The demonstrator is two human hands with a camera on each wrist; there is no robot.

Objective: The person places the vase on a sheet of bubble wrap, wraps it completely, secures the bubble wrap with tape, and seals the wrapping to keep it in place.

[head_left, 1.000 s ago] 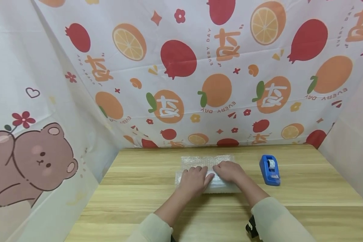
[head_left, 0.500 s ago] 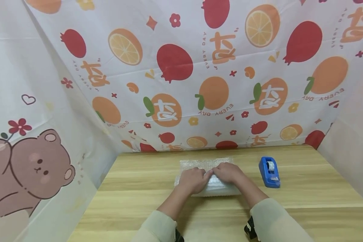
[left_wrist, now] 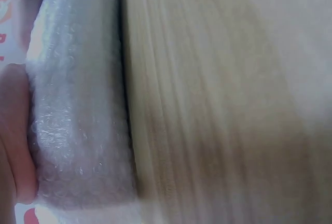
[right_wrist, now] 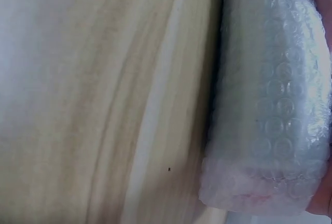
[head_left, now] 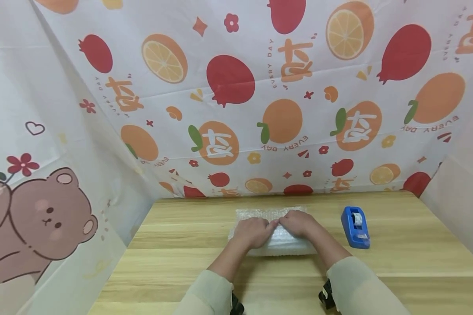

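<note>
A bundle of clear bubble wrap (head_left: 280,247) lies on the wooden table in the head view, with a loose flap of wrap (head_left: 256,214) spread out behind it. My left hand (head_left: 254,232) grips its top on the left, fingers curled over toward the far side. On the right, my right hand (head_left: 298,223) grips it in the same way, and the two thumbs meet near the middle. Both wrist views show the rounded near side of the bubble wrap (left_wrist: 78,115) against the table. The fingertips are hidden behind the bundle, and what lies inside is unclear.
To the right of the bundle stands a blue tape dispenser (head_left: 355,228) with a roll of tape. A fruit-print cloth (head_left: 236,109) hangs along the table's back edge, and a bear-print cloth (head_left: 51,218) hangs at the left.
My left hand's fingers, earlier stretched over the top of the wrap, have curled over it. Its thumb has come up against the right hand. The bundle stays in about the same place.
</note>
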